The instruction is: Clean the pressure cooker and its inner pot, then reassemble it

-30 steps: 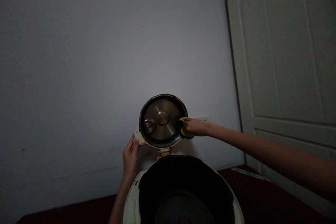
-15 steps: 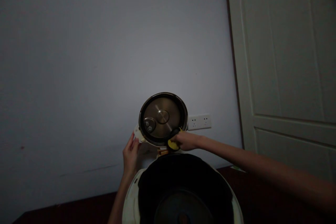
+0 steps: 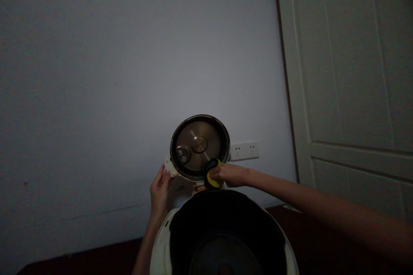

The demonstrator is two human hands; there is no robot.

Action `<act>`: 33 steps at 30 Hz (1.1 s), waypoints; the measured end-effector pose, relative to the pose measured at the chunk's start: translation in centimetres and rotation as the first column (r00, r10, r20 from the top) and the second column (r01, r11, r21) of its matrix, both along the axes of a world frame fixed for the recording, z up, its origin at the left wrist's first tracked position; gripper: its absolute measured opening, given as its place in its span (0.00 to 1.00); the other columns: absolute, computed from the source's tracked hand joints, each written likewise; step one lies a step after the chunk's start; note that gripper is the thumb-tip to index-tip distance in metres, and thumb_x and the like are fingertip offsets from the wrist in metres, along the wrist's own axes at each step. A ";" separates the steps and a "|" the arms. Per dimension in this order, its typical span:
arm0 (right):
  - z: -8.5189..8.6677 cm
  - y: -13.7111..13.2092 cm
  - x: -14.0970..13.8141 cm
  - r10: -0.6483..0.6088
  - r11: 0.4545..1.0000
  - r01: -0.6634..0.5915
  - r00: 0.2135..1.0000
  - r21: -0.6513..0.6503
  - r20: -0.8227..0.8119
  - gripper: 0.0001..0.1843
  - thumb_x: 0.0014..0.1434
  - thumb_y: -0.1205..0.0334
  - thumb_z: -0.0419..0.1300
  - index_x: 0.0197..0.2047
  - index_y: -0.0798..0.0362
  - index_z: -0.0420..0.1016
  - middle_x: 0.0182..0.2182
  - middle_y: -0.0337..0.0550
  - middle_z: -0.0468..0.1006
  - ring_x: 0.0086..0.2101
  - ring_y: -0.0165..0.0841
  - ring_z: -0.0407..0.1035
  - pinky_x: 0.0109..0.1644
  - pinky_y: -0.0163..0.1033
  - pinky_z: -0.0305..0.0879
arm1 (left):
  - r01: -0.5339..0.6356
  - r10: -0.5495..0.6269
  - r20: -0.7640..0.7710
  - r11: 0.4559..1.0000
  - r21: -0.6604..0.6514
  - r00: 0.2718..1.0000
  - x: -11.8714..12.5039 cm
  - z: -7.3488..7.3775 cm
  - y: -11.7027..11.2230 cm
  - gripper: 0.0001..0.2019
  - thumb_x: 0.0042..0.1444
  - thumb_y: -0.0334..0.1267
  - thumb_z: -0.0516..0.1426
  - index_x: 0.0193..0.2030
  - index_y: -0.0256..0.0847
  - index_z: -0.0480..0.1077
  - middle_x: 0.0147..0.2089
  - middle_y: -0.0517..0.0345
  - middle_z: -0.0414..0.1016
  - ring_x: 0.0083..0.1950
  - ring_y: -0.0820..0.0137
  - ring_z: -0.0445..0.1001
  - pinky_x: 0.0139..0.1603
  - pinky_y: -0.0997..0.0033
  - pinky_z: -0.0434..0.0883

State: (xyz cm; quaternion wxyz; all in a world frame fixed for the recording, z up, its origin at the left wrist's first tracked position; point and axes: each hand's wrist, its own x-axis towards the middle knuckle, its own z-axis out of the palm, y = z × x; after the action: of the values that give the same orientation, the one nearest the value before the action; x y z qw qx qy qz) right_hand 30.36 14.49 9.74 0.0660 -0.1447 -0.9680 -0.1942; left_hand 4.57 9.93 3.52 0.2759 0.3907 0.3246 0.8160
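1. Left hand (image 3: 159, 191) — its grip holds the raised lid (image 3: 200, 131) by a white tab (image 3: 169, 166).
2. Right hand (image 3: 235, 175) — its grip holds a yellow-and-black sponge (image 3: 213, 180) at the lid's lower right rim.
3. The lid stands open behind the cooker (image 3: 161, 247), near a wall socket (image 3: 244, 151).

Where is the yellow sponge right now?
In the head view, just below the picture's middle, the sponge is in the right hand, at the lower right edge of the raised lid and just above the pot's back rim.

Reddish surface (image 3: 106, 262) (dim), pale cooker (image 3: 160, 249) atop
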 end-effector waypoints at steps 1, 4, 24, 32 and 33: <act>0.3 0.4 0.9 -0.018 0.998 0.017 1.000 0.059 0.005 0.17 0.50 0.79 0.54 0.42 0.59 0.73 0.42 0.52 0.77 0.44 0.37 0.70 0.48 0.40 0.63 | 0.002 -0.002 -0.005 1.000 0.004 1.000 0.0 0.0 0.0 0.23 0.55 0.36 0.58 0.59 0.36 0.66 0.59 0.45 0.69 0.56 0.60 0.71 0.58 0.56 0.66; 1.2 1.6 3.5 -0.061 0.985 0.063 0.998 0.163 -0.019 0.15 0.55 0.78 0.52 0.42 0.60 0.75 0.44 0.55 0.77 0.48 0.39 0.69 0.55 0.48 0.61 | -0.001 0.002 -0.035 1.000 0.029 0.999 -0.1 -0.1 0.1 0.23 0.55 0.37 0.59 0.58 0.37 0.67 0.60 0.46 0.68 0.57 0.59 0.70 0.58 0.56 0.66; -3.1 1.4 1.6 0.190 0.949 -0.174 0.981 0.264 -0.039 0.19 0.64 0.72 0.50 0.58 0.63 0.66 0.53 0.59 0.72 0.54 0.37 0.65 0.57 0.46 0.63 | -0.005 0.005 -0.022 1.000 0.008 1.000 0.2 0.0 -0.1 0.23 0.56 0.37 0.58 0.59 0.36 0.66 0.60 0.46 0.69 0.57 0.60 0.71 0.56 0.60 0.69; -2.0 1.1 3.5 0.129 0.943 -0.131 0.991 0.306 0.024 0.18 0.61 0.74 0.50 0.54 0.64 0.69 0.51 0.60 0.73 0.52 0.39 0.67 0.56 0.46 0.63 | -0.007 0.008 -0.045 0.999 0.032 0.999 0.1 -0.1 0.0 0.23 0.55 0.38 0.58 0.58 0.37 0.67 0.61 0.48 0.68 0.58 0.59 0.69 0.57 0.59 0.68; -1.9 1.1 3.7 0.123 0.948 -0.121 0.992 0.294 0.013 0.19 0.60 0.76 0.50 0.54 0.65 0.69 0.51 0.61 0.73 0.52 0.39 0.67 0.56 0.47 0.63 | -0.004 0.005 -0.040 0.999 0.031 0.999 0.1 -0.1 0.0 0.23 0.55 0.38 0.58 0.58 0.37 0.67 0.60 0.48 0.68 0.58 0.60 0.70 0.57 0.58 0.68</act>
State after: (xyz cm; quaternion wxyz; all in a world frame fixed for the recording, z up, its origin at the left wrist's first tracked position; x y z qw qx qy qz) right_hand 34.09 15.57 7.86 0.1014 -0.0739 -0.9352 -0.3311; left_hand 4.67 9.88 3.46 0.2613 0.4105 0.3181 0.8137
